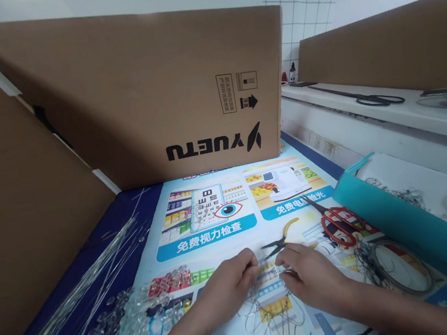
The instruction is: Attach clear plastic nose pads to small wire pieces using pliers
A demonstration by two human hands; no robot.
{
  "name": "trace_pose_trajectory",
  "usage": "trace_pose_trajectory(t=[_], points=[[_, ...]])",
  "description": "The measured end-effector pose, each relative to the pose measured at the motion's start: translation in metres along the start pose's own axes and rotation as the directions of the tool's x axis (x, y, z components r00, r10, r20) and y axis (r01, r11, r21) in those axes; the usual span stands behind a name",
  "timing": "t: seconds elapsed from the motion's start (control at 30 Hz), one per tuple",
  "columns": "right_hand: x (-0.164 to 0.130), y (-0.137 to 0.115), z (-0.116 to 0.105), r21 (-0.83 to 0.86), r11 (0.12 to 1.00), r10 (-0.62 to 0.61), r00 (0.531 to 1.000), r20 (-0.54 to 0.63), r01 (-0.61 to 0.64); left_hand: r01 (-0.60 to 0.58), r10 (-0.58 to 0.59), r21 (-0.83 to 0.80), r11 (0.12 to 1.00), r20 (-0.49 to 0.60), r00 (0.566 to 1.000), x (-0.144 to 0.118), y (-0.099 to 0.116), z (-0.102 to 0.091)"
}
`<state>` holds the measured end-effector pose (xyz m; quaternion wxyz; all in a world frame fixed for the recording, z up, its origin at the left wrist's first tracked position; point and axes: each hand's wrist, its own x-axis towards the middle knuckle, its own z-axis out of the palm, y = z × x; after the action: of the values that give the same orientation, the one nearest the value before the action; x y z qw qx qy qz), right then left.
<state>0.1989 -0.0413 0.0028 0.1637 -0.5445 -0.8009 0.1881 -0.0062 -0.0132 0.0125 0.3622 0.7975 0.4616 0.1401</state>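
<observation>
My left hand (243, 274) is closed in a pinch, and my right hand (307, 270) pinches opposite it, a small gap apart. A thin metal wire (278, 273) shows in the gap at my fingertips; its ends are hidden by the fingers. Below the hands lie several bent wire loops (275, 324) on the printed sheet. Just beyond my fingers rest pliers (279, 243) with yellow handles, partly behind my right hand. Clear glass-like beads (147, 323) are heaped beside my left forearm.
Red-handled scissors (340, 226) and a coil of wire (422, 280) lie right of my right hand. A teal box (405, 231) holding small wire pieces borders the right. Long straight wires (85, 288) lie at left. A tall cardboard box (131, 103) walls off the back and left.
</observation>
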Motion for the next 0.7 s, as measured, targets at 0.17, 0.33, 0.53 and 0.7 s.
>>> trace_pose_trajectory(t=[0.17,0.33,0.53,0.7], points=[[0.0000,-0.0023,-0.0015,-0.008,0.998,-0.054,0.998,0.026,0.054,0.019,-0.018,-0.019,1.000,0.015,1.000,-0.0013,0.0000,0.0011],[0.0022,-0.0024,0.0005,-0.004,0.996,-0.084,0.996,0.024,0.084,0.004,-0.004,0.050,0.999,0.017,1.000,-0.0010,0.0005,0.0027],[0.0048,-0.0051,0.0015,0.021,0.996,-0.084,0.996,0.027,0.084,-0.013,0.012,0.111,0.994,0.008,1.000,-0.0030,0.0033,0.0032],[0.0058,-0.0045,0.0027,0.053,0.995,-0.083,0.996,0.011,0.082,-0.031,0.029,0.142,0.989,0.016,0.999,-0.0045,0.0051,0.0029]])
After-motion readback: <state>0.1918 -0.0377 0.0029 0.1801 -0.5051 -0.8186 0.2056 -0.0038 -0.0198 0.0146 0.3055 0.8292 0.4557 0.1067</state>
